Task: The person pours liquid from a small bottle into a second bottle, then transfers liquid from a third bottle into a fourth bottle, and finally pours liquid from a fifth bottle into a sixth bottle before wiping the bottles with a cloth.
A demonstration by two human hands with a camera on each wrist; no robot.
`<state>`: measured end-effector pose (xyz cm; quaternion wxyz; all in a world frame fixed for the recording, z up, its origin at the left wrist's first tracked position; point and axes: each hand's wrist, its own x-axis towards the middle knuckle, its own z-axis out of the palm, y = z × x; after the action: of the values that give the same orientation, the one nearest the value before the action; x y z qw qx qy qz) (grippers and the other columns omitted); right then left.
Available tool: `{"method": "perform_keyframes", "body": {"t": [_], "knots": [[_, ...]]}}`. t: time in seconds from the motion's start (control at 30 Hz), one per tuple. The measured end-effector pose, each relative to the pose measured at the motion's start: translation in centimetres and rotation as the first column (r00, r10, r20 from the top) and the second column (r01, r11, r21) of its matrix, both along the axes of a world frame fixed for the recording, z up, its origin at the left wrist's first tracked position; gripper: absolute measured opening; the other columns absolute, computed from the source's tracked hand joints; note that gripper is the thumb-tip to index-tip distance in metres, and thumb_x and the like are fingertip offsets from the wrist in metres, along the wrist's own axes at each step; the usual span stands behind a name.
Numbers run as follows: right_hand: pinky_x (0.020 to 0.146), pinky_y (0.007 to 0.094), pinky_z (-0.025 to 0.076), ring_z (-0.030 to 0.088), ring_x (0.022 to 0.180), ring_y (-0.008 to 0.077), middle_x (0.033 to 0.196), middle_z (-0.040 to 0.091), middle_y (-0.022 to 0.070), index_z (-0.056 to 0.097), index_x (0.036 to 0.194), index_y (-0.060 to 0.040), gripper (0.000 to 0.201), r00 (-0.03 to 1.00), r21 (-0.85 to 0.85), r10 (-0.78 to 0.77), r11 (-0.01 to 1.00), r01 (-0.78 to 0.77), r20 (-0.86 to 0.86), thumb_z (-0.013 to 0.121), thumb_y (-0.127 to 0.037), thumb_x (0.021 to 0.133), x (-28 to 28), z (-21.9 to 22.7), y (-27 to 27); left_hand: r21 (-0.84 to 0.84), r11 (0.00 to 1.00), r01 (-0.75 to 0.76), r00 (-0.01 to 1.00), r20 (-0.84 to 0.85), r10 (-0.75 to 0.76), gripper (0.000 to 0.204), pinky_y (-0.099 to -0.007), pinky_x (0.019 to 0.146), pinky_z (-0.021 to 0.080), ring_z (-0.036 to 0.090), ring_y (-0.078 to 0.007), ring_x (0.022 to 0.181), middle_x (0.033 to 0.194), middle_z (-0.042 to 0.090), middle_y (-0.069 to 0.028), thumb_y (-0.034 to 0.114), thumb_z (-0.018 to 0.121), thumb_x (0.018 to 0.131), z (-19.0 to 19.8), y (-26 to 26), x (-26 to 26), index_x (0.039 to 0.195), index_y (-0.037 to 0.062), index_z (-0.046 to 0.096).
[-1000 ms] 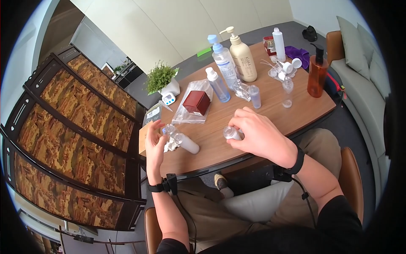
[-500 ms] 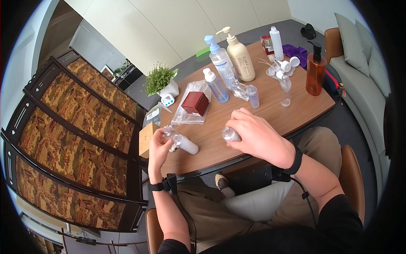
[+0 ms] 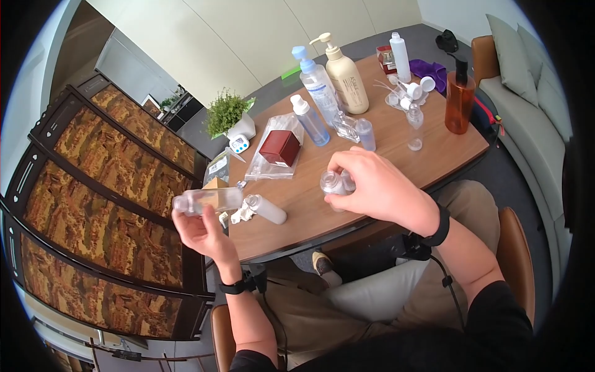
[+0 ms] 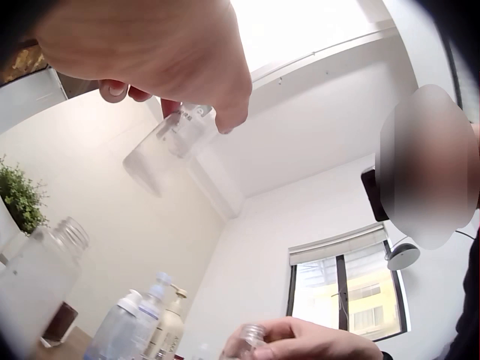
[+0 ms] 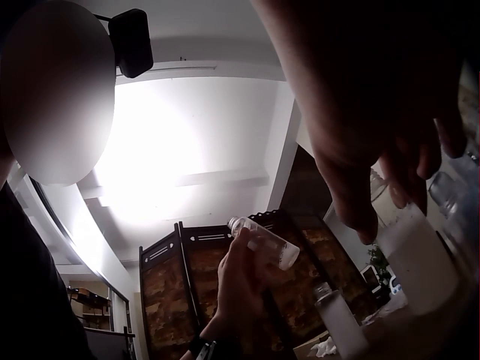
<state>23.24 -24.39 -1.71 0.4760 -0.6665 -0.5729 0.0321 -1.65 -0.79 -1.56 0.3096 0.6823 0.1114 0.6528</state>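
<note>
Pinching bottles (image 3: 224, 198) (image 3: 331, 181) at a wooden table (image 3: 305, 193) beside a screen (image 3: 102, 229), both hands' fingers (image 3: 210, 218) (image 3: 339, 160) curl

Clear bottle (image 3: 218, 199) in left hand (image 3: 207, 239)

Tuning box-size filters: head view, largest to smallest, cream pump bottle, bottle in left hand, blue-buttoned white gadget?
1. Cream pump bottle
2. Bottle in left hand, partly covered
3. Blue-buttoned white gadget

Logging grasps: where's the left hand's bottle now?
In the head view, left of centre: the clear bottle is held sideways by the left hand, just left of the whitish bottle.
</note>
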Motion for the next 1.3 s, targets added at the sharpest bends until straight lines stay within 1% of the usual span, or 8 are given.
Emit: {"method": "perform_keyframes", "body": {"t": [0.03, 0.13, 0.23, 0.37, 0.5, 0.97, 1.13, 1.3], "knots": [[0.088, 0.0475, 0.059, 0.073, 0.101, 0.0382, 0.102, 0.076, 0.0195, 0.07, 0.103, 0.001, 0.032, 0.998, -0.003, -0.001, 1.0, 0.0, -0.059, 0.087, -0.021, 0.086, 0.1, 0.4, -0.1, 0.048, 0.999, 0.022, 0.999, -0.033, -0.02, 0.036, -0.0305, 0.099, 0.057, 0.07, -0.012, 0.106, 0.118, 0.074, -0.0059, -0.001, 0.073, 0.103, -0.4, -0.5, 0.7, 0.137, -0.0026, 0.062], [0.082, 0.0458, 0.058, 0.075, 0.09, 0.0361, 0.098, 0.075, 0.0195, 0.07, 0.103, 0.0021, 0.034, 0.983, -0.046, -0.002, 0.999, -0.006, -0.184, 0.087, -0.023, 0.088, 0.3, 2.2, -0.9, 0.065, 0.991, 0.121, 0.977, -0.185, -0.107, 0.044, -0.0191, 0.067, 0.048, 0.064, -0.0034, 0.082, 0.108, 0.074, -0.0018, 0.002, 0.087, 0.094, -0.3, -4.1, 3.1, 0.133, -0.002, 0.066], [0.075, 0.0435, 0.057, 0.072, 0.079, 0.0317, 0.092, 0.073, 0.0183, 0.071, 0.107, 0.0038, 0.037, 0.977, -0.023, -0.007, 1.0, 0.002, -0.215, 0.087, -0.024, 0.089, 1.0, 2.0, -0.8, 0.027, 0.982, 0.186, 0.933, -0.319, -0.167, 0.047, -0.0181, 0.052, 0.034, 0.046, 0.0005, 0.06, 0.093, 0.07, 0.004, 0.006, 0.092, 0.089, -1.6, -5.4, 4.5, 0.131, -0.0002, 0.069], [0.074, 0.0408, 0.056, 0.066, 0.075, 0.0256, 0.088, 0.07, 0.0164, 0.072, 0.114, 0.0056, 0.043, 0.973, 0.015, -0.034, 0.999, 0.039, -0.228, 0.088, -0.024, 0.088, 1.7, 2.2, -1.2, -0.122, 0.976, 0.183, 0.859, -0.462, -0.218, 0.044, -0.0231, 0.053, 0.027, 0.038, 0.0, 0.059, 0.067, 0.046, 0.0083, 0.012, 0.092, 0.093, -2.8, -6.7, 6.1, 0.13, 0.0034, 0.071], [0.074, 0.0395, 0.056, 0.065, 0.077, 0.0231, 0.089, 0.07, 0.0155, 0.072, 0.115, 0.0055, 0.044, 0.986, 0.083, -0.038, 0.995, 0.052, -0.164, 0.088, -0.024, 0.087, 2.6, 1.6, -1.0, -0.279, 0.938, 0.206, 0.786, -0.524, -0.329, 0.039, -0.0213, 0.057, 0.025, 0.037, 0.0025, 0.065, 0.075, 0.049, 0.0116, 0.007, 0.086, 0.099, -4.0, -7.0, 7.0, 0.134, 0.0029, 0.069], [0.084, 0.0348, 0.054, 0.068, 0.089, 0.0168, 0.098, 0.078, 0.0095, 0.069, 0.112, 0.001, 0.039, 0.971, 0.064, -0.022, 0.997, 0.038, -0.238, 0.092, -0.018, 0.087, 2.7, 1.9, -1.0, -0.284, 0.933, 0.222, 0.743, -0.571, -0.35, 0.04, -0.0266, 0.053, 0.021, 0.032, -0.0005, 0.058, 0.062, 0.04, 0.0089, 0.02, 0.09, 0.094, -5.9, -7.9, 8.6, 0.123, 0.0029, 0.069], [0.088, 0.0362, 0.055, 0.073, 0.093, 0.0202, 0.101, 0.08, 0.0117, 0.071, 0.117, 0.001, 0.04, 0.991, 0.087, -0.021, 0.996, 0.033, -0.13, 0.091, -0.016, 0.088, 2.7, 1.5, -0.7, -0.249, 0.945, 0.21, 0.753, -0.576, -0.319, 0.042, -0.03, 0.053, 0.022, 0.03, -0.0038, 0.057, 0.061, 0.038, 0.0066, 0.022, 0.092, 0.092, -5.9, -7.8, 8.6, 0.123, 0.004, 0.069], [0.093, 0.0384, 0.057, 0.075, 0.1, 0.0247, 0.106, 0.082, 0.011, 0.074, 0.121, -0.0013, 0.041, 0.998, 0.104, -0.007, 0.995, 0.013, -0.055, 0.091, -0.017, 0.087, 2.0, 1.8, -0.5, -0.208, 0.958, 0.198, 0.77, -0.571, -0.283, 0.046, -0.034, 0.056, 0.038, 0.042, -0.0114, 0.059, 0.081, 0.063, -0.0031, 0.027, 0.093, 0.091, -6.2, -7.7, 8.6, 0.123, 0.0043, 0.071]]}}
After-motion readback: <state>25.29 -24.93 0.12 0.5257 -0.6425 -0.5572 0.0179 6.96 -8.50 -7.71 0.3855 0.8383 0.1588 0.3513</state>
